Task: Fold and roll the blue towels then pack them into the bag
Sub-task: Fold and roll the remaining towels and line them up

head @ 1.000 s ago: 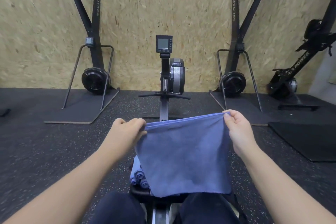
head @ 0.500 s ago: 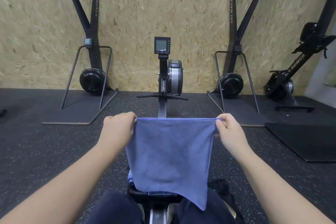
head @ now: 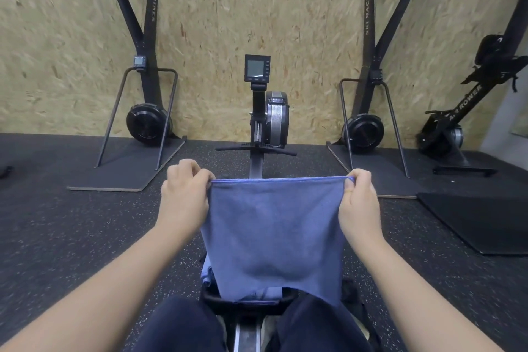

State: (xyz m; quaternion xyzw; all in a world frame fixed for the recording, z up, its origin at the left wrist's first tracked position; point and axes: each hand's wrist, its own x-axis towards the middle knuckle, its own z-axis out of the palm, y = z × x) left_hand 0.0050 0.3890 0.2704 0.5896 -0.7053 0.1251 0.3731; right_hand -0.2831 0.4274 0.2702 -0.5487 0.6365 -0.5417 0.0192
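The dark speckled rubber floor (head: 71, 237) runs back to a chipboard wall (head: 217, 8), where a black rowing machine with a small grey monitor (head: 257, 68) stands between two tall ski machines (head: 148, 71). The left hand (head: 184, 194) and right hand (head: 358, 203) each pinch a top corner of a blue cloth towel (head: 274, 240), stretched taut and hanging above the person's knees.

A rowing machine (head: 268, 120) with a small monitor (head: 257, 68) stands before a chipboard wall (head: 228, 8). Two ski machines (head: 147, 71) (head: 367, 80) flank it on the speckled black floor (head: 71, 223); an upended rower (head: 463, 111) leans far right.
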